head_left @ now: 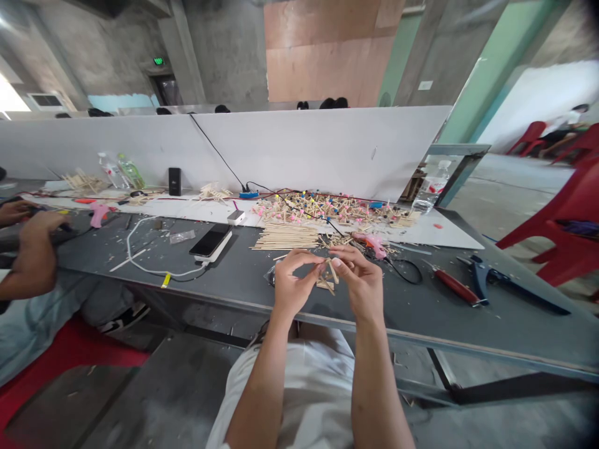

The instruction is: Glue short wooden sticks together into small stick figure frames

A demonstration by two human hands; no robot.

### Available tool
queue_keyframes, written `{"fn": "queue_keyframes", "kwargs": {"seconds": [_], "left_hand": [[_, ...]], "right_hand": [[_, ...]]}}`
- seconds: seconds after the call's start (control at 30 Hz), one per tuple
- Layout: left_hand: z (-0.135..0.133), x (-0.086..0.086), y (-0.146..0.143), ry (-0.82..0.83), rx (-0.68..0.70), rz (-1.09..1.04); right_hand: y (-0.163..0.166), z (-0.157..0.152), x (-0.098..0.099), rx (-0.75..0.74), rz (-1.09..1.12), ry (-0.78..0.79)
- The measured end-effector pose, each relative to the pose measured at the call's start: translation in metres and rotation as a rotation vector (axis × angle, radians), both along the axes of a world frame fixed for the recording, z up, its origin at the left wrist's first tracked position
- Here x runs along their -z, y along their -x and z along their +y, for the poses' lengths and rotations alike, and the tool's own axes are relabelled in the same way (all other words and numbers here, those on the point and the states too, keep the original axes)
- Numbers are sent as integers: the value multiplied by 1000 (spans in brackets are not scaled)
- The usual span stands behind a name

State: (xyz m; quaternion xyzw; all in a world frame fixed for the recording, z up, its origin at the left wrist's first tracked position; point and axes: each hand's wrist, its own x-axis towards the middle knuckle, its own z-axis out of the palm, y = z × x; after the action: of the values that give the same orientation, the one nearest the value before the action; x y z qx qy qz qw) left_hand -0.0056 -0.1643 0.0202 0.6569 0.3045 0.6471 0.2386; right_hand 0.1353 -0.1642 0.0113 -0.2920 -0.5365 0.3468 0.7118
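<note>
My left hand and my right hand meet above the near edge of the grey table. Both pinch a small assembly of thin wooden sticks, fingers closed on it from either side. Just beyond lies a neat bundle of loose wooden sticks. Behind that is a heap of finished stick pieces with pink and blue tips on white paper. A pink glue gun rests to the right of my hands, its black cord looping on the table.
A phone on a white power bank with a white cable lies left of me. Red-handled pliers and a blue tool lie at right. A co-worker's arm is at far left. A water bottle, red chairs and a white partition surround the table.
</note>
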Motion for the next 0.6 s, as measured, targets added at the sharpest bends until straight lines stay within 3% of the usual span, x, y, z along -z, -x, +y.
{"fn": "queue_keyframes", "kwargs": {"seconds": [0.33, 0.6], "left_hand": [[-1, -1, 0, 17, -22, 46], [0, -1, 2, 115, 53, 71]], "right_hand": [[1, 0, -1, 45, 1, 39], [-4, 0, 2, 32, 131, 197]]}}
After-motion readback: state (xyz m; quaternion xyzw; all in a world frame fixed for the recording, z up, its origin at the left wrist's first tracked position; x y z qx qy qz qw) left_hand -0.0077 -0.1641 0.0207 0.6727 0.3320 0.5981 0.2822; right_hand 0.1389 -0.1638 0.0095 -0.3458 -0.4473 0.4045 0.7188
